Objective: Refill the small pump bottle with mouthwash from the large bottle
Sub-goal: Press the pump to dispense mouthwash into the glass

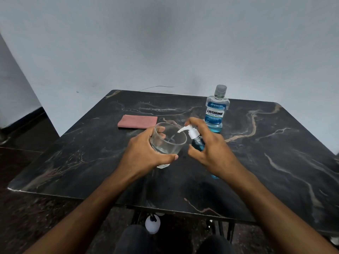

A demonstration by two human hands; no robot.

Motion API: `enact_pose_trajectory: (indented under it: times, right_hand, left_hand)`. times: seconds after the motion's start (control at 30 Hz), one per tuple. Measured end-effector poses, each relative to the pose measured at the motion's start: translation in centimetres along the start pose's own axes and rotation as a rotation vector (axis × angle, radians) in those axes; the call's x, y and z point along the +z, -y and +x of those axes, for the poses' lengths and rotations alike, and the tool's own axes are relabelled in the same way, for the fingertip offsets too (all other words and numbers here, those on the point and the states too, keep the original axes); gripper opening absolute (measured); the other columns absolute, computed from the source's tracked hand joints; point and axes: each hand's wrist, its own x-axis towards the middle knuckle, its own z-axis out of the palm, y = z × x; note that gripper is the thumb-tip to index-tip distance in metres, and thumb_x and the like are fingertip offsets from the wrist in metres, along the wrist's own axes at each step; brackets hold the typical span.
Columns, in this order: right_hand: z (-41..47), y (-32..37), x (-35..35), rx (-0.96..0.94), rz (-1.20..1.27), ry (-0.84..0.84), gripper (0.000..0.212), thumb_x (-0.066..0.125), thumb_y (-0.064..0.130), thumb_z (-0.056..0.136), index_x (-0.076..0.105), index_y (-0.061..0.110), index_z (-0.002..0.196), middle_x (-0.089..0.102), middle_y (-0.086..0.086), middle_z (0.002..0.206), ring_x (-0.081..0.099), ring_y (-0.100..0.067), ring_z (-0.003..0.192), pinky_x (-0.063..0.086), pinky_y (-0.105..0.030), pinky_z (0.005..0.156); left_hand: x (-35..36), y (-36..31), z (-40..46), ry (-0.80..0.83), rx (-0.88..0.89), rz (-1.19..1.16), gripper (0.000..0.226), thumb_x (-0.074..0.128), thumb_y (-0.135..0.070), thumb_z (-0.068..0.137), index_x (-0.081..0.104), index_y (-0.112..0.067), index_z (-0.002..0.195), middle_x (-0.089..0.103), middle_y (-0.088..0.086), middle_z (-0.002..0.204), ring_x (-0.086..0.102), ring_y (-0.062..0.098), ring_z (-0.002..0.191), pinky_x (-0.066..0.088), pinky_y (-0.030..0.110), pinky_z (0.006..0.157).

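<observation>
My right hand [211,149] grips the small pump bottle [198,143], which holds blue liquid and has a white pump head [189,131]. Its spout points left over a clear glass tumbler [168,142]. My forefinger lies on top of the pump. My left hand [146,153] holds the tumbler, tilted, just above the black marble table [275,153]. The large mouthwash bottle [216,109] stands upright and capped behind my right hand, partly filled with blue liquid.
A folded pink cloth [137,121] lies on the table behind and left of the glass. A pale wall rises right behind the table. My knees sit below the table's front edge, and a thin wire runs along the wall's foot.
</observation>
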Motion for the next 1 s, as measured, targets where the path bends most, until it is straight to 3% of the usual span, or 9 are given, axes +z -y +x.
enact_pose_trajectory:
  times: [0.07,0.2,0.3,0.47,0.63,0.9,1.0]
  right_hand:
    - [0.1,0.0,0.0,0.002,-0.015,-0.001,0.068,0.067,0.025,0.081,0.03,0.053,0.13,0.047,0.048,0.095,0.054,0.011,0.096,0.046,-0.01,0.064]
    - [0.1,0.3,-0.2,-0.016,0.114,-0.008,0.073,0.065,0.014,0.079,0.034,0.052,0.134,0.059,0.031,0.086,0.063,-0.001,0.059,0.048,-0.012,0.048]
    - [0.2,0.5,-0.5,-0.006,0.191,0.016,0.081,0.067,0.013,0.081,0.03,0.054,0.14,0.061,0.026,0.089,0.065,0.003,0.06,0.049,-0.01,0.05]
    - [0.4,0.4,-0.8,0.001,0.193,0.021,0.068,0.067,0.01,0.082,0.036,0.048,0.129,0.061,0.028,0.089,0.065,0.002,0.058,0.047,-0.011,0.047]
    - [0.3,0.9,-1.0,0.019,0.199,0.044,0.055,0.063,0.027,0.078,0.035,0.05,0.119,0.062,0.025,0.087,0.064,0.006,0.058,0.046,-0.009,0.046]
    - [0.0,1.3,-1.0,0.006,0.227,0.069,0.069,0.064,0.025,0.078,0.032,0.053,0.131,0.061,0.036,0.093,0.066,0.003,0.061,0.047,-0.008,0.049]
    - [0.1,1.1,-1.0,0.009,0.234,0.068,0.073,0.067,0.016,0.08,0.032,0.052,0.133,0.061,0.036,0.093,0.066,0.005,0.062,0.048,-0.008,0.049]
  left_hand:
    - [-0.1,-0.1,0.0,-0.002,0.003,-0.007,0.088,0.087,-0.061,0.041,0.064,-0.038,0.122,0.073,-0.023,0.103,0.066,-0.014,0.096,0.048,0.001,0.076]
    - [-0.1,0.1,0.0,0.0,0.008,0.001,0.085,0.093,-0.052,0.047,0.064,-0.037,0.125,0.073,-0.023,0.106,0.067,-0.011,0.099,0.048,0.002,0.078]
    - [-0.1,0.3,0.0,-0.009,0.01,0.002,0.08,0.097,-0.045,0.052,0.063,-0.037,0.124,0.072,-0.023,0.105,0.066,-0.013,0.098,0.047,0.001,0.078]
    - [0.1,0.3,0.2,-0.004,0.012,-0.021,0.08,0.098,-0.043,0.052,0.063,-0.037,0.123,0.072,-0.023,0.106,0.063,-0.017,0.099,0.047,0.0,0.078]
    - [0.3,0.3,0.3,0.014,0.009,-0.05,0.084,0.096,-0.048,0.049,0.063,-0.036,0.125,0.073,-0.021,0.109,0.064,-0.016,0.1,0.048,0.001,0.079]
    - [0.4,0.2,0.2,0.005,0.004,-0.073,0.085,0.089,-0.058,0.041,0.062,-0.041,0.12,0.073,-0.022,0.107,0.064,-0.016,0.101,0.048,0.0,0.078]
    - [0.3,0.2,0.2,0.005,0.003,-0.075,0.084,0.088,-0.059,0.04,0.061,-0.041,0.118,0.072,-0.023,0.107,0.064,-0.017,0.101,0.048,0.0,0.078]
